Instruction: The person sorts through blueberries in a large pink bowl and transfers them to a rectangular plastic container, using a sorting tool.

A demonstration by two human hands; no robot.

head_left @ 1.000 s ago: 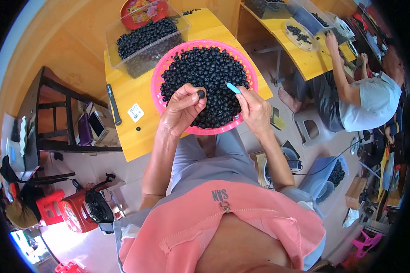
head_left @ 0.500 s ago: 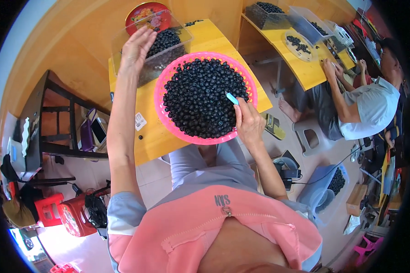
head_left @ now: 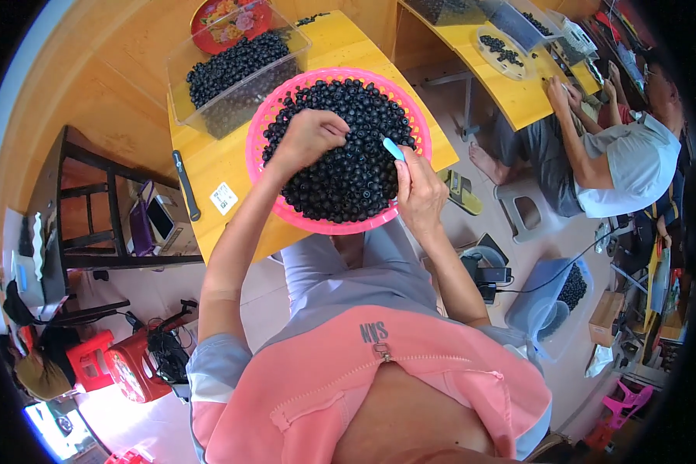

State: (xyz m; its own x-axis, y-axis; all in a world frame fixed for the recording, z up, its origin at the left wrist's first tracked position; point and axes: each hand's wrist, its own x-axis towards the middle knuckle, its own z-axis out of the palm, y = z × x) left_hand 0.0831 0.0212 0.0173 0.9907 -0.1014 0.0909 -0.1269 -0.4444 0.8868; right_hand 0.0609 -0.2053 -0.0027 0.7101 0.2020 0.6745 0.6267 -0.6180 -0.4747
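Observation:
A pink openwork basket [head_left: 258, 174] holds a heap of small round black pieces [head_left: 340, 182], some showing ring-like marks. Over its middle is my left hand [head_left: 313, 141], fingers drawn together and bent down toward the heap; whatever lies between their tips is hidden. At the basket's right side, my right hand [head_left: 423, 193] grips a slim light-blue tool [head_left: 393, 148], its end sticking out past the fingers above the heap. Behind the basket, to the left, a clear plastic box [head_left: 298, 56] contains more black pieces.
The basket rests at the near edge of a yellow table [head_left: 340, 39]. A dark-handled tool [head_left: 185, 185], a white label [head_left: 224, 198] and a red floral tray [head_left: 232, 23] are left of it. At right, another person [head_left: 619, 178] works at a second yellow table [head_left: 510, 116].
My left hand has come back from the clear box to the basket, moving right and nearer, its fingers now drawn in. My right hand still holds the light-blue tool. The view has shifted slightly.

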